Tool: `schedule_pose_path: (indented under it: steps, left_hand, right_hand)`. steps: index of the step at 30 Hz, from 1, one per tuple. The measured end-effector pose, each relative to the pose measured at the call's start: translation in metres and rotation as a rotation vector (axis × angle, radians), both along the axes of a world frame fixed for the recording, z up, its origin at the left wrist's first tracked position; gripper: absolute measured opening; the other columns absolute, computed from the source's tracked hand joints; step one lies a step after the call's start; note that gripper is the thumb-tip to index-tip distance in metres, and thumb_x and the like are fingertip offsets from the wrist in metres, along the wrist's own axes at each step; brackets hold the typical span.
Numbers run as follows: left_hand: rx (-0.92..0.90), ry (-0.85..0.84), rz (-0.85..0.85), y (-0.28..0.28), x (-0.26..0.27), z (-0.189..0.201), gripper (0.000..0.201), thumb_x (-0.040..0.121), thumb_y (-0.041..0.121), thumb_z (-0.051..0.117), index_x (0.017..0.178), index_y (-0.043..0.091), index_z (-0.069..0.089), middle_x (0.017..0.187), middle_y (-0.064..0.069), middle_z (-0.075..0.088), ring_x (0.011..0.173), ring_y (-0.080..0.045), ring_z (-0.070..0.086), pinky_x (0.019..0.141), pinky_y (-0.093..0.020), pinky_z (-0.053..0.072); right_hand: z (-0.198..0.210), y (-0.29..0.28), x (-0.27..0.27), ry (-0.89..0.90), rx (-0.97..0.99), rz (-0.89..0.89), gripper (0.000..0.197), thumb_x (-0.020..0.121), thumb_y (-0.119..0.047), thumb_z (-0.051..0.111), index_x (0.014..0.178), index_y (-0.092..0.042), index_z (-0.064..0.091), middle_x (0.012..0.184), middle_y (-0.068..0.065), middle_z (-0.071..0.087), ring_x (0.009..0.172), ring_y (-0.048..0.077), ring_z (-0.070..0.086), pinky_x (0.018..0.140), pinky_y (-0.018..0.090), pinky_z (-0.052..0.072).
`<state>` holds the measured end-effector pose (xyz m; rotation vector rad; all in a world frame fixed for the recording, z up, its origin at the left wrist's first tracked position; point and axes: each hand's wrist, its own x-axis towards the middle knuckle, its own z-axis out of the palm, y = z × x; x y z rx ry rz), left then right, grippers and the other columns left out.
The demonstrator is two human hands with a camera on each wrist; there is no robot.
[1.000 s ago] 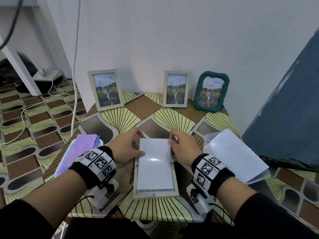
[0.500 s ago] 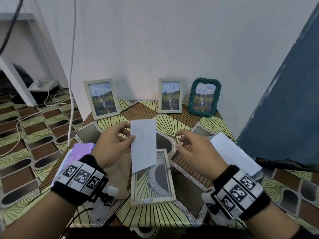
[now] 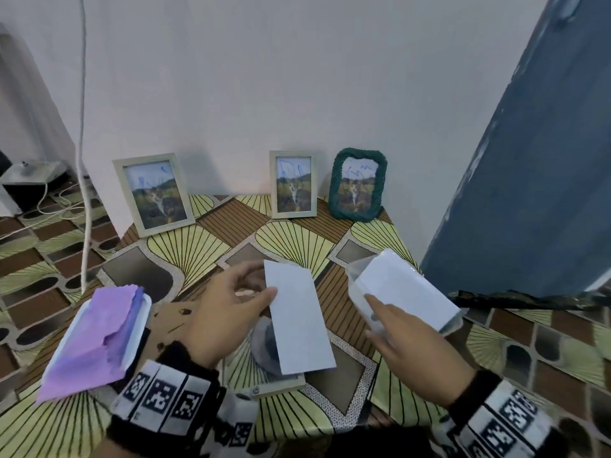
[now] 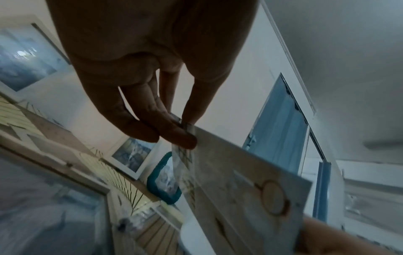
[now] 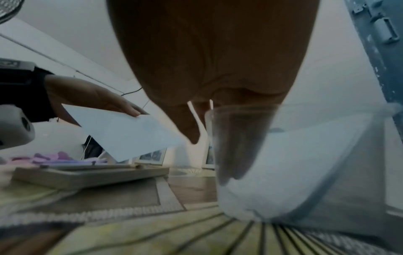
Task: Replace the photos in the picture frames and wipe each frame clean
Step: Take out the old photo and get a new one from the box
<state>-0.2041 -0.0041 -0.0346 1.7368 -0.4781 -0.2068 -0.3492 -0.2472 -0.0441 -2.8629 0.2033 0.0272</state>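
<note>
My left hand (image 3: 268,292) pinches a white photo (image 3: 299,320) by its upper left edge and holds it tilted above the open frame (image 3: 279,386), which lies flat on the table. In the left wrist view my left hand (image 4: 183,127) has thumb and fingertips closed on the photo (image 4: 240,181) at its corner. My right hand (image 3: 375,307) reaches with straight fingers into a clear plastic box (image 3: 355,274) that holds a stack of white photos (image 3: 408,290). Seen from the right wrist, my fingers (image 5: 235,146) show through the box wall. Three framed photos (image 3: 152,193) (image 3: 293,185) (image 3: 357,185) stand by the wall.
A purple cloth (image 3: 96,335) lies in a white tray (image 3: 137,338) at the table's left edge. A brown backing board (image 3: 168,317) lies left of the open frame. A blue door (image 3: 529,176) stands close on the right. Cables run over the floor on the left.
My left hand lifted the white photo out of the frame and carried it rightwards. My right hand let go of the photo and moved right into the clear box.
</note>
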Motion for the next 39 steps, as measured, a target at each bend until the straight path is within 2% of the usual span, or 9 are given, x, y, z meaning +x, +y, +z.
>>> schedule_pose_path:
  steps: [8,11,15,17,22,24,27,35,39]
  left_hand:
    - [0.248,-0.066,0.007,-0.048,-0.012,-0.021,0.056,0.087,0.024,0.071,0.137,0.032,0.047,0.091,0.006,0.067,0.076,-0.005,0.068,0.068,-0.031,0.059]
    - [0.311,-0.086,-0.017,-0.061,-0.016,-0.024,0.058,0.087,0.024,0.070,0.140,0.025,0.046,0.091,0.006,0.064,0.080,-0.010,0.066,0.075,-0.037,0.058]
    - [0.407,-0.114,-0.057,-0.073,-0.014,-0.025,0.061,0.085,0.026,0.072,0.140,0.018,0.047,0.088,0.007,0.064,0.081,-0.004,0.062,0.071,-0.023,0.050]
    - [0.442,-0.109,-0.079,-0.078,-0.011,-0.025,0.060,0.084,0.025,0.073,0.138,0.015,0.048,0.085,0.007,0.067,0.080,-0.006,0.065,0.072,-0.025,0.051]
    - [0.480,-0.129,-0.102,-0.093,-0.009,-0.025,0.044,0.083,0.022,0.074,0.123,0.012,0.057,0.066,0.009,0.069,0.065,0.009,0.061,0.061,-0.015,0.042]
    - [0.522,-0.135,-0.110,-0.097,-0.008,-0.025,0.021,0.082,0.022,0.074,0.093,0.014,0.057,0.070,0.004,0.068,0.071,-0.007,0.064,0.066,-0.029,0.049]
    - [0.615,-0.118,-0.133,-0.100,-0.009,-0.028,0.031,0.080,0.024,0.075,0.067,0.014,0.049,0.069,-0.002,0.058,0.066,-0.017,0.054,0.056,-0.031,0.040]
    - [0.744,-0.126,-0.249,-0.100,-0.010,-0.028,0.024,0.072,0.027,0.081,0.070,0.015,0.060,0.080,-0.003,0.066,0.079,-0.021,0.062,0.065,-0.032,0.046]
    - [0.747,-0.120,-0.231,-0.101,-0.014,-0.025,0.030,0.075,0.028,0.077,0.069,0.008,0.056,0.075,-0.007,0.060,0.068,-0.019,0.054,0.061,-0.031,0.041]
  right_hand:
    - [0.005,-0.017,0.007,-0.043,0.184,-0.032,0.046,0.103,-0.020,0.041,0.148,-0.027,0.036,0.122,0.003,0.064,0.106,0.025,0.061,0.090,0.038,0.048]
    - [0.008,-0.024,0.010,-0.014,0.287,-0.063,0.046,0.101,-0.016,0.044,0.146,-0.026,0.042,0.123,0.006,0.063,0.106,0.023,0.061,0.088,0.030,0.047]
    - [0.010,-0.029,0.012,-0.001,0.360,-0.095,0.046,0.101,-0.015,0.044,0.145,-0.029,0.043,0.125,0.007,0.060,0.097,0.017,0.058,0.079,0.026,0.046]
    - [0.010,-0.031,0.012,-0.017,0.391,-0.109,0.045,0.101,-0.016,0.045,0.144,-0.031,0.044,0.123,0.004,0.061,0.090,0.014,0.057,0.074,0.025,0.048]
    - [0.010,-0.032,0.010,-0.052,0.407,-0.116,0.044,0.100,-0.018,0.046,0.141,-0.035,0.046,0.115,-0.004,0.061,0.086,0.020,0.065,0.069,0.028,0.056]
    - [0.009,-0.032,0.010,-0.058,0.393,-0.110,0.044,0.100,-0.020,0.047,0.141,-0.036,0.046,0.112,-0.007,0.060,0.085,0.017,0.065,0.073,0.032,0.058]
    - [0.007,-0.030,0.009,-0.053,0.368,-0.082,0.042,0.101,-0.024,0.048,0.142,-0.035,0.045,0.113,-0.007,0.062,0.085,0.013,0.065,0.077,0.033,0.056]
    - [0.005,-0.023,0.004,0.009,0.239,-0.016,0.048,0.101,-0.021,0.046,0.147,-0.031,0.035,0.129,0.006,0.061,0.106,0.024,0.062,0.094,0.038,0.051]
    - [0.005,-0.020,-0.004,-0.026,0.198,-0.009,0.048,0.101,-0.032,0.047,0.147,-0.032,0.034,0.128,0.005,0.063,0.110,0.023,0.060,0.095,0.040,0.050]
